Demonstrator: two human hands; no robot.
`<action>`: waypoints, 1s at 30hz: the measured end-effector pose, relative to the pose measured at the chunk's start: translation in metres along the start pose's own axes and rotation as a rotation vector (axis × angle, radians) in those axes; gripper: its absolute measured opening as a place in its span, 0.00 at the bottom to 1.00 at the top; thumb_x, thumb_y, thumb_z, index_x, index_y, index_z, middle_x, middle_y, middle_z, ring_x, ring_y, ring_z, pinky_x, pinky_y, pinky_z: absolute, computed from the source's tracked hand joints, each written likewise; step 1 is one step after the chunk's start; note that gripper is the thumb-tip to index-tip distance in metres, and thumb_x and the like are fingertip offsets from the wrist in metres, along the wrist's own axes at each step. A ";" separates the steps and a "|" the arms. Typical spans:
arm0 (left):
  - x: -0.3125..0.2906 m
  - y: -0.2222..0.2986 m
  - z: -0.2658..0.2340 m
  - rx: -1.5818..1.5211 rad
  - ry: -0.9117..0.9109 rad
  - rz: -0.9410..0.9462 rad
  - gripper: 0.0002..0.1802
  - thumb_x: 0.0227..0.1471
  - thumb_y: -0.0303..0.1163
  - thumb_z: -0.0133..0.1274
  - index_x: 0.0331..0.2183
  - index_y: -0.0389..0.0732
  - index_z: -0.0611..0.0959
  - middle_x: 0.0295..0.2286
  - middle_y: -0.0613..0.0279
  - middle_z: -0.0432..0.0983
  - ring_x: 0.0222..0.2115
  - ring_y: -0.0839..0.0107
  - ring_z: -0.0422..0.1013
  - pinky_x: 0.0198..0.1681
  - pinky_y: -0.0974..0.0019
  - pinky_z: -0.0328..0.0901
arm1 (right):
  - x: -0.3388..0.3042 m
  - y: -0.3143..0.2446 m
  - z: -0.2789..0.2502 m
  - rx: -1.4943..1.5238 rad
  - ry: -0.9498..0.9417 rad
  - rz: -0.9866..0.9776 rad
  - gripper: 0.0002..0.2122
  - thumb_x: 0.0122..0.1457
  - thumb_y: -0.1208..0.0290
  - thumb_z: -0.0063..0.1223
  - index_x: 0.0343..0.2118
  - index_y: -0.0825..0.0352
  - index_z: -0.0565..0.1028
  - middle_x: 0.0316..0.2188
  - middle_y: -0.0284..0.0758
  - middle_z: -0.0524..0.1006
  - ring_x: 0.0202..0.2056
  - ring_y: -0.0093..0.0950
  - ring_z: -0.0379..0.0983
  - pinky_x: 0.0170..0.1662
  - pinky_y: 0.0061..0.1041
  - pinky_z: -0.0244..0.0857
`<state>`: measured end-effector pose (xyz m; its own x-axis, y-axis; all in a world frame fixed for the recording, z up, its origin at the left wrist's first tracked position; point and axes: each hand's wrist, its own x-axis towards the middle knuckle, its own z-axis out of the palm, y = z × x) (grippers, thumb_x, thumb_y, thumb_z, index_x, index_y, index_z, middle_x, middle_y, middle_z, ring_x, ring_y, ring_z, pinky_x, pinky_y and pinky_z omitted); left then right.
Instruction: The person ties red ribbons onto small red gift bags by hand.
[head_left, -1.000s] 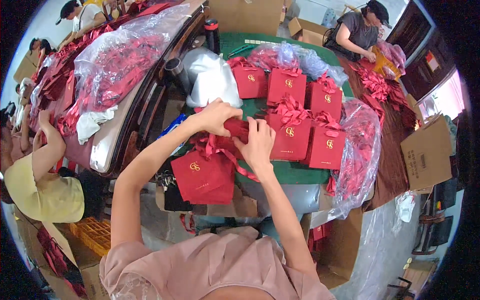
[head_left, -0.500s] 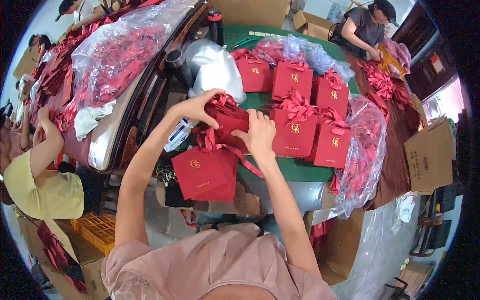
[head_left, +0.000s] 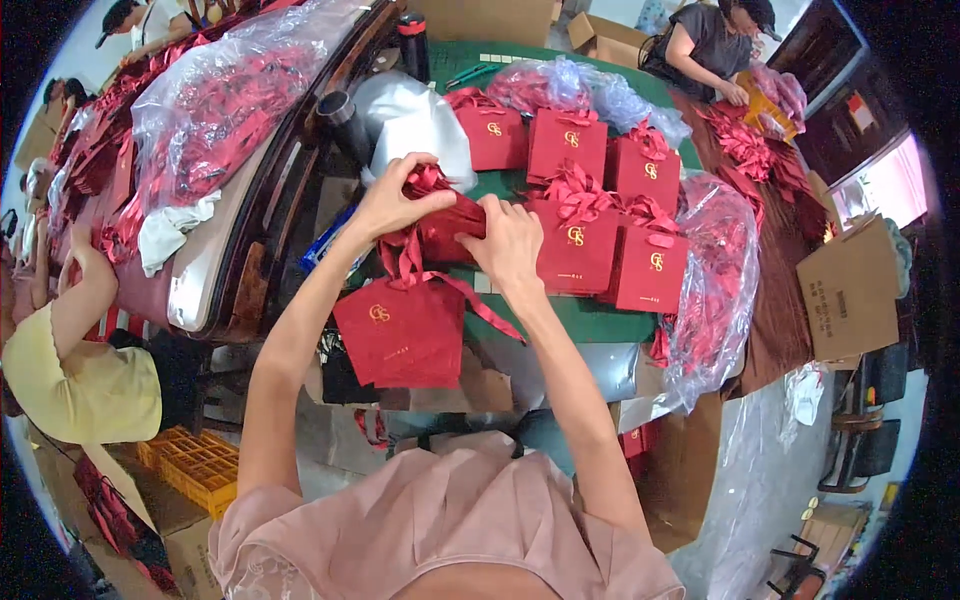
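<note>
A stack of red paper gift bags (head_left: 450, 238) with ribbon handles stands between my two hands at the green table's near side. My left hand (head_left: 402, 205) curls round its left and far edge, thumb over the top beside bunched red ribbon. My right hand (head_left: 508, 245) grips the right edge, thumb on the near face and fingers behind. Just in front of the stack, a few flat red gift bags (head_left: 400, 335) with a gold emblem overhang the table edge, a loose ribbon (head_left: 485, 308) trailing from them to the right, below my right hand.
Several upright stacks of red bags (head_left: 575, 245) stand to the right, beside a clear plastic sack (head_left: 710, 290) of red ribboned pieces. A white plastic bag (head_left: 415, 135) and dark flask (head_left: 338, 112) lie beyond my left hand. Co-workers (head_left: 700, 55) work around; a cardboard box (head_left: 850, 295) stands right.
My left hand has moved its thumb up from the stack's near face to its top edge. My right hand stays on the right edge. The whole view has shifted slightly.
</note>
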<state>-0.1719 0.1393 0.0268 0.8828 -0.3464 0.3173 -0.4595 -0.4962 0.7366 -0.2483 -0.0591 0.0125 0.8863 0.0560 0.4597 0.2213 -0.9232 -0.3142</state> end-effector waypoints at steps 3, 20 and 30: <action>0.010 0.031 -0.008 0.084 0.178 0.185 0.25 0.41 0.47 0.69 0.36 0.41 0.81 0.26 0.61 0.76 0.26 0.68 0.70 0.33 0.65 0.66 | -0.001 -0.010 -0.028 0.050 0.066 -0.014 0.23 0.38 0.57 0.73 0.34 0.61 0.74 0.27 0.34 0.78 0.33 0.36 0.75 0.38 0.36 0.64; -0.004 0.085 0.022 -0.276 0.541 0.031 0.14 0.54 0.31 0.58 0.43 0.39 0.82 0.37 0.61 0.80 0.37 0.73 0.74 0.37 0.69 0.67 | -0.061 0.022 -0.131 0.048 0.229 0.117 0.26 0.38 0.57 0.75 0.39 0.64 0.76 0.30 0.38 0.79 0.34 0.39 0.76 0.38 0.37 0.67; -0.161 0.089 0.097 0.088 0.533 -0.043 0.33 0.39 0.38 0.70 0.43 0.37 0.70 0.42 0.53 0.67 0.44 0.55 0.63 0.50 0.53 0.57 | -0.051 0.022 -0.113 0.043 0.210 0.130 0.26 0.38 0.56 0.74 0.39 0.65 0.75 0.30 0.39 0.79 0.34 0.39 0.76 0.38 0.38 0.65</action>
<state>-0.3646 0.0736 -0.0167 0.8178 0.1166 0.5636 -0.4077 -0.5739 0.7102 -0.3343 -0.1255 0.0755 0.8053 -0.1463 0.5746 0.1322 -0.9004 -0.4145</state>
